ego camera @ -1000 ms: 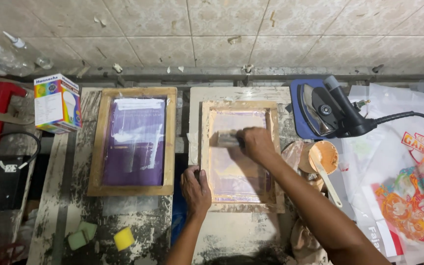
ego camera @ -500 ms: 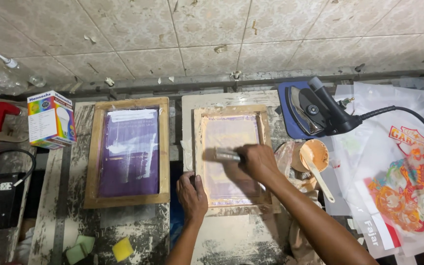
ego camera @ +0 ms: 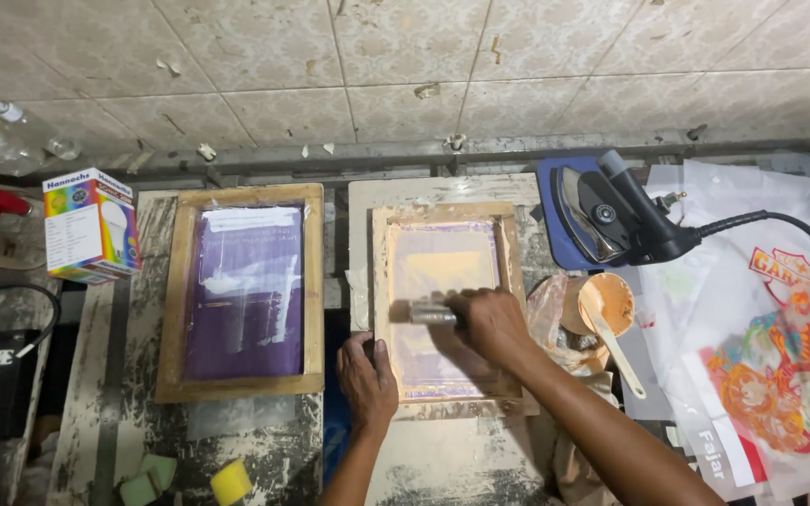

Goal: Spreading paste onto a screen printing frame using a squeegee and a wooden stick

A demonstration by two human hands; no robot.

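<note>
A wooden screen-printing frame (ego camera: 512, 262) with a pale mesh lies on the board in front of me. My right hand (ego camera: 489, 323) grips a squeegee (ego camera: 424, 313) that rests across the middle of the mesh. My left hand (ego camera: 366, 375) presses flat on the frame's lower left corner, fingers together, holding nothing. A second wooden frame (ego camera: 241, 290) with a purple mesh lies to the left, apart from both hands.
A tub of orange ink (ego camera: 604, 305) with a spatula stands right of the frame. Behind it a clothes iron (ego camera: 607, 217) rests with its cord. Printed sheets (ego camera: 771, 347) cover the right side. A small box (ego camera: 89, 225) stands far left, sponges (ego camera: 229, 482) lie near the front.
My right hand has drawn the squeegee down the mesh from the frame's top to its middle. My left hand has stayed on the lower left corner.
</note>
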